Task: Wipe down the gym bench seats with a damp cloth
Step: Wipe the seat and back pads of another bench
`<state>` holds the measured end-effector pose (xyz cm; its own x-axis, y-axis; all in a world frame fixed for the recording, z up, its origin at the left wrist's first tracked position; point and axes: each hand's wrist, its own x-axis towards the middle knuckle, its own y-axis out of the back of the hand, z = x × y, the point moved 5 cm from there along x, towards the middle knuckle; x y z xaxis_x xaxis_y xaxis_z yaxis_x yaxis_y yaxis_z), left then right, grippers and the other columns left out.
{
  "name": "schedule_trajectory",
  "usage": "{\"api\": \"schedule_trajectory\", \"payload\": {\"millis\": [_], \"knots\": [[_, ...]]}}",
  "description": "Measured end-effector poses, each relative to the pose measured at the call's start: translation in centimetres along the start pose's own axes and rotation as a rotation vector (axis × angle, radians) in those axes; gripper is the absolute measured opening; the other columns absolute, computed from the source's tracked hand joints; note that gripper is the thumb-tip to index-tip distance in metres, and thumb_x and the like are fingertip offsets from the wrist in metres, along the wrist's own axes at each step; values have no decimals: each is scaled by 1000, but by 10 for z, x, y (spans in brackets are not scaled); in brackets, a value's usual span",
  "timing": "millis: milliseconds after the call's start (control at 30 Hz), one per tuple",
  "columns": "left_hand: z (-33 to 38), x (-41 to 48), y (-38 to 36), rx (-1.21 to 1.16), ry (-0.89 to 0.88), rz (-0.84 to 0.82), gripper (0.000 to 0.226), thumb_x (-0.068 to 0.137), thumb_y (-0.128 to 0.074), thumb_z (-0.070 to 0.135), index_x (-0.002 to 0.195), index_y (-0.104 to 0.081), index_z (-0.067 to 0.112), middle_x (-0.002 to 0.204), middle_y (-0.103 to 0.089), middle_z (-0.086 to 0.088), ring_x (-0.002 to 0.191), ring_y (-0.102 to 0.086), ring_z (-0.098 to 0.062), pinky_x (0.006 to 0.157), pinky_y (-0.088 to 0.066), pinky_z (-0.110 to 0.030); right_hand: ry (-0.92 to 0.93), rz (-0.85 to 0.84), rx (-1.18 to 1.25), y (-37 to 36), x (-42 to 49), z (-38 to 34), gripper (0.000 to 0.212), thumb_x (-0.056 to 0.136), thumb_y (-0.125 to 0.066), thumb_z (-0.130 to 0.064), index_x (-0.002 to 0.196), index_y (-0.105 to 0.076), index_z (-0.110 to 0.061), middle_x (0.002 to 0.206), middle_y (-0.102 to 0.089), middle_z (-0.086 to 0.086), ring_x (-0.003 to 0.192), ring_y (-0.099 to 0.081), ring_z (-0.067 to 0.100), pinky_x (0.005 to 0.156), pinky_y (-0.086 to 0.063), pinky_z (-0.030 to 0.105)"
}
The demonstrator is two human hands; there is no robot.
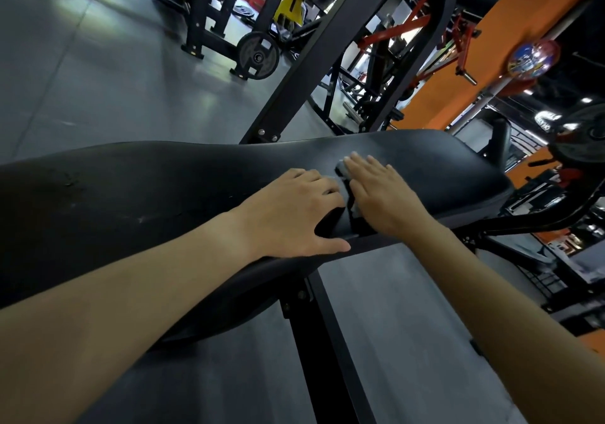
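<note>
While bent over a long black bench pad (163,178), pressing a small grey cloth (343,171) flat against the upholstery. Visible only in part: a folded grey corner poking out past the fingertips and a crumpled strip in the gap between the two hands, with the rest covered by a palm. Lying on top of the pad, right of its middle and reaching toward the near edge. Smooth, matte padding, flecked with pale scuffs toward the left end and faintly lighter around the cloth. Right hand (383,194) laid palm down on the cloth, with fingers straight and close together, pointing toward the far edge and curled round nothing. Left hand (294,207) just beside it on bare pad, with fingers loosely bent, fingertips near the cloth's edge and thumb spread along the pad's near rim; impossible to tell whether touching the cloth. Left forearm (131,292) and right forearm (507,309) bare, reaching in from the lower corners. Beneath the pad, a black steel frame leg (324,341) over grey floor (82,73). Behind, a slanting black upright (327,57), a weight plate (258,55) stood on edge, red machine arms (393,30), an orange pillar (458,73) and a multicoloured ball (532,58), blurred.
</note>
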<state>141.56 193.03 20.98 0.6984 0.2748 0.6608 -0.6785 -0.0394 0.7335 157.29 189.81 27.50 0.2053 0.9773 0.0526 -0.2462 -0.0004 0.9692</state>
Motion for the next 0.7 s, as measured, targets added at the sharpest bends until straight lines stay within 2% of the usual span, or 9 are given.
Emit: {"api": "schedule_trajectory", "payload": {"millis": [100, 167, 300, 433, 533, 700], "knots": [[0, 2, 1, 1, -1, 15, 74, 90, -43, 80, 134, -63, 24, 139, -60, 5, 125, -55, -15, 111, -41, -39, 38, -9, -27, 0, -1, 7, 52, 110, -22, -33, 162, -20, -30, 169, -12, -11, 156, -7, 11, 127, -5, 43], [-1, 2, 0, -2, 6, 6, 75, 89, -43, 81, 133, -64, 25, 140, -60, 6, 126, -55, -14, 111, -40, -39, -13, -4, -44, 6, 13, 23, 52, 110, -23, -33, 162, -22, -31, 169, -14, -11, 156, -10, 11, 126, -5, 44], [0, -2, -1, -46, 29, -12, 76, 89, -45, 81, 142, -58, 28, 149, -54, 8, 137, -48, -12, 115, -36, -38, -164, 30, -54, 16, 48, 52, 52, 108, -24, -28, 161, -25, -26, 170, -16, -4, 156, -14, 20, 126, -8, 52], [-2, -4, -1, -67, 36, -30, 79, 90, -44, 81, 149, -51, 30, 157, -46, 9, 145, -39, -10, 119, -31, -37, -212, 62, -21, 15, 66, 47, 51, 106, -29, -24, 156, -34, -18, 168, -22, 3, 154, -20, 29, 123, -12, 57], [-2, -5, 0, -72, 32, -35, 80, 90, -43, 81, 149, -51, 29, 158, -46, 8, 145, -39, -10, 119, -31, -36, -132, 52, -17, 8, 52, 26, 53, 106, -26, -25, 158, -30, -19, 169, -19, 3, 156, -16, 28, 124, -10, 54], [-1, -3, 3, -83, 21, -13, 75, 90, -47, 78, 143, -57, 25, 149, -55, 6, 138, -47, -12, 115, -38, -36, 36, -21, 9, 0, 15, 4, 52, 110, -23, -31, 162, -20, -28, 170, -12, -7, 157, -5, 14, 126, -3, 42]]}}
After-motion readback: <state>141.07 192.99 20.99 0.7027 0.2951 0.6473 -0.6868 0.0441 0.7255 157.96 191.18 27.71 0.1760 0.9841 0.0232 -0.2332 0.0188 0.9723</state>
